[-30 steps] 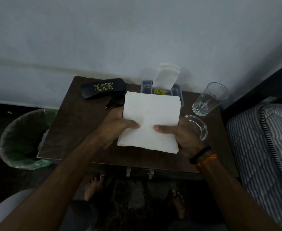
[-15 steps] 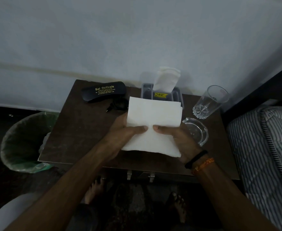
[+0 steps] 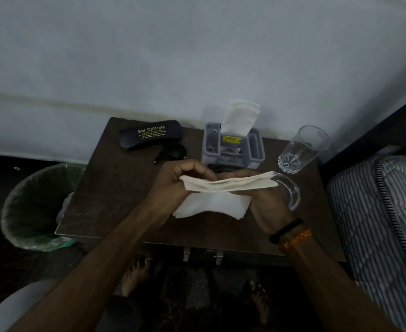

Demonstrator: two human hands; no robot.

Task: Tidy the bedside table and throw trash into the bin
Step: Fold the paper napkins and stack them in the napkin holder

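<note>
A stack of white paper napkins (image 3: pixel 221 192) is held above the dark wooden bedside table (image 3: pixel 115 188). My left hand (image 3: pixel 173 185) grips its left end and my right hand (image 3: pixel 266 204) grips its right end. The stack is folded over, its top half lying nearly flat and its lower half hanging toward me. A grey napkin holder (image 3: pixel 233 149) with a white napkin (image 3: pixel 239 116) sticking up stands at the back. The green-lined bin (image 3: pixel 31 207) sits on the floor left of the table.
A black spectacle case (image 3: pixel 150 134) and a small black cable (image 3: pixel 172 153) lie at the back left. A drinking glass (image 3: pixel 302 149) stands at the back right, with a glass ashtray (image 3: pixel 293 195) beside my right hand. A striped mattress (image 3: pixel 379 226) borders the right.
The napkin stack was held upright and flat facing me; both hands have now folded it over, so its top edge tips away and lies nearly level. The holder behind is uncovered.
</note>
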